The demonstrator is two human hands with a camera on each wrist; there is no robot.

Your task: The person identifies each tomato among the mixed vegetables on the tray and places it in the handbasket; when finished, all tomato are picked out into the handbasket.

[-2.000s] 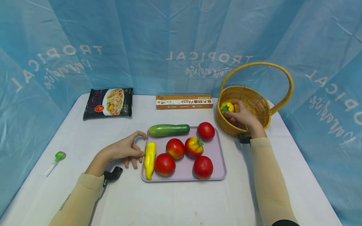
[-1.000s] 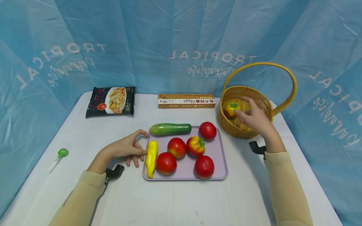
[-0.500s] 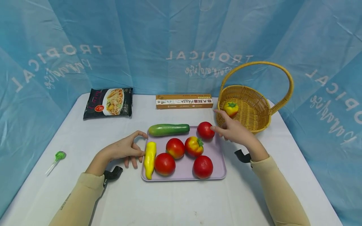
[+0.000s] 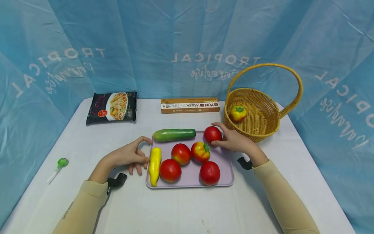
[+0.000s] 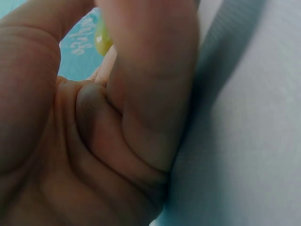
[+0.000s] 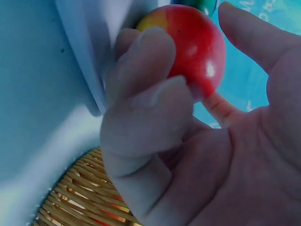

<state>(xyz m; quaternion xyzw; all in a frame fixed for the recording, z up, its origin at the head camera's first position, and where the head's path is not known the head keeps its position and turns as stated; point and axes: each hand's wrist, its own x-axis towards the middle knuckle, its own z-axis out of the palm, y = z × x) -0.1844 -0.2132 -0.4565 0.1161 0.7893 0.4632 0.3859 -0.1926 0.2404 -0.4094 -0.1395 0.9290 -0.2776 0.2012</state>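
My right hand (image 4: 233, 139) reaches over the back right corner of the lilac tray (image 4: 225, 177). Its thumb and index finger are spread around a round red fruit (image 4: 211, 134). The right wrist view shows the thumb a little apart from this fruit (image 6: 200, 47). At the tray's left edge, my left hand (image 4: 127, 154) rests with bent, relaxed fingers, fingertips touching or close to the rim. Beside it lies a long yellow pepper (image 4: 155, 165). A ribbed red-and-yellow fruit with a green calyx (image 4: 200, 152) sits mid-tray. Its look-alike (image 4: 238, 113) is in the wicker basket (image 4: 261, 122).
More round red fruits (image 4: 170, 170) and a green cucumber-like vegetable (image 4: 174, 135) are on the tray. A pasta box (image 4: 190, 105) and a black noodle packet (image 4: 112, 107) lie at the back. The basket's tall handle (image 4: 298, 87) arches up. A green lollipop (image 4: 62, 162) lies left.
My right hand let go of the ribbed red-and-yellow fruit in the basket, came back left to the tray and spread around the round red fruit. The left hand has stayed put.
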